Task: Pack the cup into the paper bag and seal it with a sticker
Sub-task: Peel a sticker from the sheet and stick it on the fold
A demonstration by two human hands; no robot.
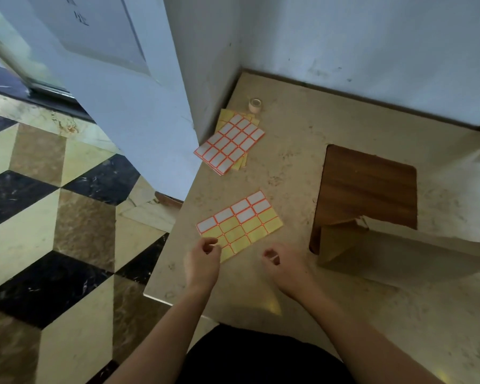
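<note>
A partly used sticker sheet (240, 224) with orange-bordered labels lies on the beige stone table (288, 167) in front of me. My left hand (203, 261) rests at the sheet's near-left corner, fingers curled on its edge. My right hand (286, 261) hovers just right of the sheet, thumb and forefinger pinched on a small white sticker (272, 257). The brown paper bag (385, 253) lies on its side to the right, its folded end toward my hands. No cup is visible.
A stack of full sticker sheets (229, 142) lies near the table's far-left corner, with a small tape roll (255, 104) behind it. A dark wooden board (369, 187) sits behind the bag. The table's left edge drops to a patterned tiled floor (53, 217).
</note>
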